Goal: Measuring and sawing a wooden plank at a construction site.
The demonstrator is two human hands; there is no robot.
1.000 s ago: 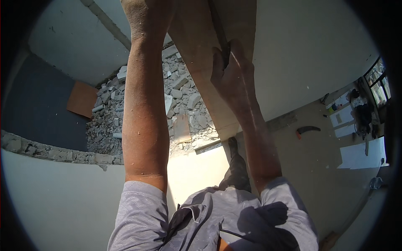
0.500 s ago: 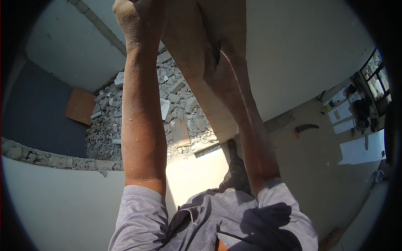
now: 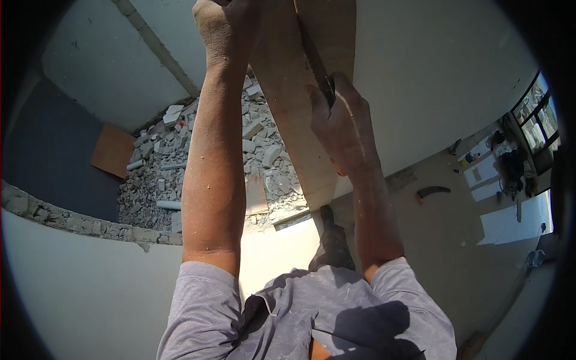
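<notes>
A long brown wooden board [image 3: 282, 108] slants from the top of the picture down toward my legs. My right hand [image 3: 343, 120] is closed round the handle of a handsaw [image 3: 313, 54]; a bit of orange handle shows below the palm. The dark blade points away along the board and meets a thin cut line near the top edge. At the board's far left edge, my left hand [image 3: 223, 24] is closed on the board. Its fingertips are cut off by the picture's upper edge.
Broken masonry rubble [image 3: 264, 141] with pipe pieces lies beyond a low broken wall [image 3: 78, 228] on the left. A brown panel [image 3: 113, 151] leans there. A curved saw with an orange end [image 3: 433, 192] lies on the floor at right, and assorted items [image 3: 510, 165] lie near a window.
My right hand has drawn the saw back toward me, and more of the blade shows. The left hand and the board appear slightly further right in the picture.
</notes>
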